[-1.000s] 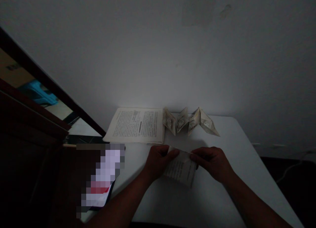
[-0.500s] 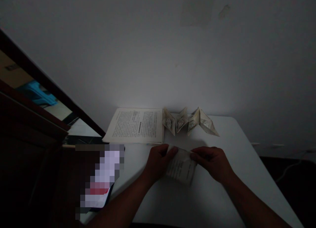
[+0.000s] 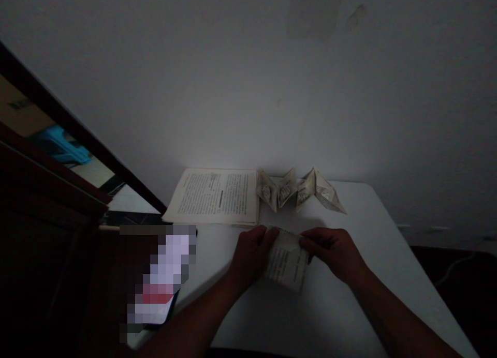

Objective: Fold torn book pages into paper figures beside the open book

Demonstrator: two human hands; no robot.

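Note:
Between my hands is a folded piece of printed paper [image 3: 287, 265], roughly square and slightly tilted, held above the front part of the white table [image 3: 330, 316]. My left hand [image 3: 254, 249] grips its left edge, the thumb lying on top near the upper corner. At the upper right corner, my right hand [image 3: 330, 249] pinches the paper between thumb and fingers. The fingers beneath the paper are hidden. Just beyond my hands stand several folded paper shapes [image 3: 287, 188] with pointed corners, made of the same kind of printed paper.
A stack of printed pages [image 3: 213, 197] lies at the table's back left, against the wall [image 3: 233, 89]. A phone with a blurred-out screen [image 3: 166, 275] rests at the left edge. Further left is a dark wooden frame [image 3: 77, 125], with a blue plastic object [image 3: 64, 146] behind it.
Both hands keep their hold on the folded paper, which has turned very slightly between them. The whole view has shifted a little; the other things stay in place.

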